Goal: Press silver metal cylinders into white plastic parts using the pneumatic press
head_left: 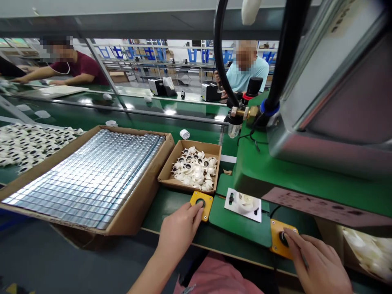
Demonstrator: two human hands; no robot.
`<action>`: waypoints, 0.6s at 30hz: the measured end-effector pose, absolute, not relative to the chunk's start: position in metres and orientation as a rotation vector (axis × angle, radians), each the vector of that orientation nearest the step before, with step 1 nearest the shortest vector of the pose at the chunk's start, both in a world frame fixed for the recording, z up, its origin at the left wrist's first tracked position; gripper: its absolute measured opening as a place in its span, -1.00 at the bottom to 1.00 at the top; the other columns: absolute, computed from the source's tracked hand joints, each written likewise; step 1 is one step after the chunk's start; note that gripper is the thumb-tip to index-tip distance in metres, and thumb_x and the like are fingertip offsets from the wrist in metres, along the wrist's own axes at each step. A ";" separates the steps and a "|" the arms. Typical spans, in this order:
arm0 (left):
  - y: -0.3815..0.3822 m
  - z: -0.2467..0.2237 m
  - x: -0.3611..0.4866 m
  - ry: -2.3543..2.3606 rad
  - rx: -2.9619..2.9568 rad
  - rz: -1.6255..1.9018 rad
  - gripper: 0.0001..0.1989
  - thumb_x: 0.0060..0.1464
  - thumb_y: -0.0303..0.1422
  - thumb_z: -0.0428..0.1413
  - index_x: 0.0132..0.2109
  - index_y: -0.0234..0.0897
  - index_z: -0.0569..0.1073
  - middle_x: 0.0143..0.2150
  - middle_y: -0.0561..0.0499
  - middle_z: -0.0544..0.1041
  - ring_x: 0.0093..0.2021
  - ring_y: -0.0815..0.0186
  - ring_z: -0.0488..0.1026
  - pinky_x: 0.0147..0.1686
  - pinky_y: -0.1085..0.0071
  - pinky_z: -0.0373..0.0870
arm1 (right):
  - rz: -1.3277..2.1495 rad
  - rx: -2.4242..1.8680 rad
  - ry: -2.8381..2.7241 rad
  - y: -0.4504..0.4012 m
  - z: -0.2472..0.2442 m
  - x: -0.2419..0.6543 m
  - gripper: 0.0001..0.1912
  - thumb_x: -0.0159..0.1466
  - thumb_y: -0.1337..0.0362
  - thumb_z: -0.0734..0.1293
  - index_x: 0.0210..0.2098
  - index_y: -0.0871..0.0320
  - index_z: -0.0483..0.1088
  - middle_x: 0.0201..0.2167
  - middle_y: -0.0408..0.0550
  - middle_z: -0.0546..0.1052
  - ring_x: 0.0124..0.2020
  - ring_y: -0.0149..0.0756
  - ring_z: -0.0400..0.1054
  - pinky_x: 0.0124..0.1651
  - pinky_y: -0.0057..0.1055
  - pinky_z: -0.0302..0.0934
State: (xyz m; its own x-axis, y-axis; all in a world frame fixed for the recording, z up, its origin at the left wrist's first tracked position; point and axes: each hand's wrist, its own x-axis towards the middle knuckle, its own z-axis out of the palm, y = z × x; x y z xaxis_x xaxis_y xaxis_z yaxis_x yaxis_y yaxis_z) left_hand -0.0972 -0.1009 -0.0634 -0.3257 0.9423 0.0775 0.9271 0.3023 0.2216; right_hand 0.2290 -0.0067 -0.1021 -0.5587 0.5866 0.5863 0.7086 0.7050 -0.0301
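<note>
My left hand has its fingers together, with fingertips on the dark round button of a yellow box. Nothing shows between them. My right hand touches the black button of another yellow box; its fingers are bent together, and a thin grey sliver shows between them, too small to name. Between the boxes, a white plate with dark slots holds a pale finned part under the green machine. A small carton of white finned parts with dark centres stands behind my left hand.
A large carton of shiny metal cylinders stands at the left, beside rows of white parts. Black hoses hang above the machine. More white parts lie at the lower right. Two people sit across the line.
</note>
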 end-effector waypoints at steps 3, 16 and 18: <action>-0.101 -0.063 -0.100 2.397 1.678 0.549 -0.68 0.21 -0.23 -0.11 -0.03 -0.05 0.47 -0.25 0.00 0.54 -0.31 0.20 0.50 -0.44 0.36 0.24 | -0.166 -1.027 -2.305 -0.007 -0.096 0.226 -0.73 0.26 0.15 0.24 -0.12 0.13 0.40 -0.28 -0.09 0.55 -0.27 -0.27 0.41 -0.14 -0.32 0.21; -0.076 -0.028 -0.087 1.036 0.253 1.418 -0.82 0.07 -0.27 0.00 -0.16 -0.19 0.34 -0.54 0.20 0.29 -0.85 0.61 -0.09 -0.87 0.61 -0.22 | 0.822 -1.108 -2.009 0.010 -0.025 0.126 -0.68 0.19 0.03 0.26 -0.29 0.14 0.46 -0.35 0.00 0.54 -0.34 -0.25 0.44 -0.27 -0.34 0.36; -0.073 -0.026 -0.078 1.061 0.282 1.401 -0.80 0.06 -0.28 0.04 -0.14 -0.17 0.34 -0.54 0.19 0.32 -0.84 0.59 -0.02 -0.84 0.61 -0.18 | 0.656 -0.983 -2.046 0.018 -0.004 0.103 -0.73 0.23 0.09 0.23 -0.22 0.08 0.46 -0.31 -0.02 0.54 -0.25 -0.20 0.44 -0.18 -0.25 0.35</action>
State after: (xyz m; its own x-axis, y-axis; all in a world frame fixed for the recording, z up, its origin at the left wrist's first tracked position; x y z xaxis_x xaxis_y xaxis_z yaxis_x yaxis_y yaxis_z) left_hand -0.0782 -0.0734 -0.0261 -0.1778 0.8840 -0.4323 -0.6557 0.2211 0.7219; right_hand 0.1028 0.0179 -0.0043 -0.4152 0.8117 0.4108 0.4218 0.5719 -0.7036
